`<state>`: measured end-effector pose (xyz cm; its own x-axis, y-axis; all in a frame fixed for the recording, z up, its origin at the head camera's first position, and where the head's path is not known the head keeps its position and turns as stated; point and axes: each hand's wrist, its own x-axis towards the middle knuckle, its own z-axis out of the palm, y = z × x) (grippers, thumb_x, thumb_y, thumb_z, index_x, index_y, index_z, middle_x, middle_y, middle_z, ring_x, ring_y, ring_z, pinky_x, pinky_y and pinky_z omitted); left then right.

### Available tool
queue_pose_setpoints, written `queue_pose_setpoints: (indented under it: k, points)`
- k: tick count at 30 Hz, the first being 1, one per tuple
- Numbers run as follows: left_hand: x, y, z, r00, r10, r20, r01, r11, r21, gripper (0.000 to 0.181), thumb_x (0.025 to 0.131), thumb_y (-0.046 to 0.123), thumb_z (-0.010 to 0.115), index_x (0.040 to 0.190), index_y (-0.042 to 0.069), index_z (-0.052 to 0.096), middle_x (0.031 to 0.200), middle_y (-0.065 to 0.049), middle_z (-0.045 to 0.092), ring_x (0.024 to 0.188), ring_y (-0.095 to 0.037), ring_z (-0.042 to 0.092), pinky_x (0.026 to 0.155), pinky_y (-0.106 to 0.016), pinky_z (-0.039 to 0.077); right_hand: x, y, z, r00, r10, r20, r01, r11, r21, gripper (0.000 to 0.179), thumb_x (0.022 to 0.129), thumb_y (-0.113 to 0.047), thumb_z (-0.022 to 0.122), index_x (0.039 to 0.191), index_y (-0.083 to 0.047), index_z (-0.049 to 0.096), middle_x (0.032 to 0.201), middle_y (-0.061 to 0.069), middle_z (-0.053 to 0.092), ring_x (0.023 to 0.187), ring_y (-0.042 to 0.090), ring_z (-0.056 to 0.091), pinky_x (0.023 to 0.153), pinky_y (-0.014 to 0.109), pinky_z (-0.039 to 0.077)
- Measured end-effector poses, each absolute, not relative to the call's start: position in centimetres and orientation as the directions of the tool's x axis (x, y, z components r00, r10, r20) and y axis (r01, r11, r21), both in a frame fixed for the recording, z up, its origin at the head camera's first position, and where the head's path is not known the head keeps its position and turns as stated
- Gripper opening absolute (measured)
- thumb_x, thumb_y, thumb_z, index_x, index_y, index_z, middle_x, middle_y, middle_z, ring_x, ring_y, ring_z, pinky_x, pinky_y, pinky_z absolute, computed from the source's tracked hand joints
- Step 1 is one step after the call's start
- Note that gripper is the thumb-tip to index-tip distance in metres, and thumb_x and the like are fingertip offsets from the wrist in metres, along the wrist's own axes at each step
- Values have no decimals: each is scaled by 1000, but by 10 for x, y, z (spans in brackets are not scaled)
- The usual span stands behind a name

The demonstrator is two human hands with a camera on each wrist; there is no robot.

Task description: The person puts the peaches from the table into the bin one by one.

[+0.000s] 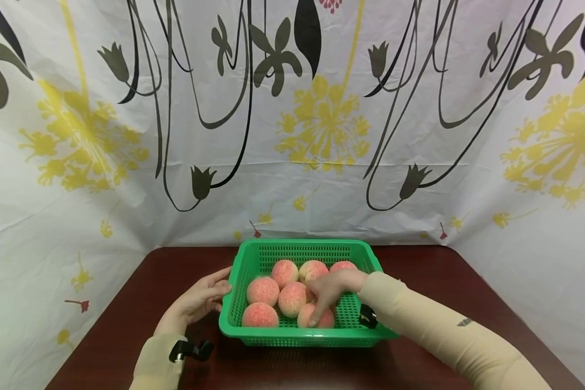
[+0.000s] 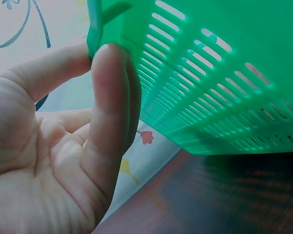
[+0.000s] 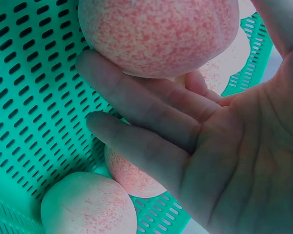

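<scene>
A green plastic basket (image 1: 309,334) with slotted walls stands on the table and holds several pink-and-cream peaches (image 1: 263,291). At its left side, my left hand (image 1: 202,298) grips the rim, thumb and fingers at the edge. The slotted basket wall (image 2: 210,63) fills much of the left wrist view. My right hand (image 1: 333,287) reaches into the basket from the right and holds the front peach (image 1: 322,319). The right wrist view shows that peach (image 3: 158,36) between the thumb and the fingers, with more peaches (image 3: 88,204) below the hand.
The dark red-brown table (image 1: 185,271) carries the basket. White cloth (image 1: 292,211) printed with yellow flowers and dark stems hangs behind the table and along both sides. A dark camera mount (image 1: 191,350) is strapped to the left wrist.
</scene>
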<state>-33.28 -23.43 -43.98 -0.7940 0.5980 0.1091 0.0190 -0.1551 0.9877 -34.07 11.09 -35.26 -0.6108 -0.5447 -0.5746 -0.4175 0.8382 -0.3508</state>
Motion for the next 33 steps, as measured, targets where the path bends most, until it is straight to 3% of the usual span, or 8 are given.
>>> queue_pose_setpoints:
  k: [2,4,6,8,14,20,29,33]
  points:
    - [-333,-233,-440,-793,599,111,20,-157,987,64,102,2,44,155,1,9,108,-7,65,84,-12,68,62,-24,55,-340,113,-351,-620,-549,-561,-408,836,-367,88,84,-46,73,148,-4,30,140,4,41,111,8,44,81,27,42]
    - [-334,-233,-440,-792,601,112,23,-155,988,64,102,3,44,155,1,9,111,-9,65,84,-12,68,63,-24,55,-341,116,-350,-639,-565,-522,-395,823,-408,69,86,-42,73,130,1,44,110,3,51,86,10,46,70,27,38]
    - [-334,-232,-440,-789,604,113,25,-152,988,64,102,3,45,155,2,9,114,-12,64,86,-13,68,63,-24,55,-343,120,-346,-658,-589,-469,-400,801,-445,51,87,-40,72,109,0,47,84,3,43,67,13,37,62,29,32]
    - [-334,-231,-440,-786,607,113,25,-151,988,65,102,4,45,155,2,9,119,-14,62,89,-14,68,63,-24,55,-345,126,-341,-683,-601,-414,-412,786,-461,46,88,-39,71,102,-2,47,78,3,41,62,14,34,61,30,31]
    - [-332,-232,-437,-788,605,116,35,-145,989,65,102,4,44,156,2,7,122,-15,61,93,-15,67,64,-24,55,-354,149,-315,-732,-606,-312,-476,782,-402,44,89,-41,68,116,-9,52,99,2,58,85,17,57,75,37,46]
    - [-333,-232,-438,-782,612,120,37,-146,989,65,102,4,44,155,2,6,122,-14,61,93,-15,67,65,-25,55,-352,191,-292,-753,-616,-231,-509,768,-388,39,92,-40,65,118,-12,59,112,2,60,104,24,57,82,40,48]
    - [-333,-233,-441,-773,623,123,37,-149,988,64,103,4,42,155,1,5,128,-17,58,98,-17,66,69,-28,57,-336,269,-293,-819,-566,-93,-489,773,-404,35,91,-40,67,110,-11,65,102,-1,63,94,17,60,77,36,50]
    - [-332,-235,-442,-775,621,120,35,-147,988,64,103,4,41,155,1,5,127,-18,58,99,-17,66,69,-28,56,-325,297,-304,-838,-539,-88,-472,795,-381,36,89,-42,68,109,-12,66,104,0,65,96,21,61,78,40,50]
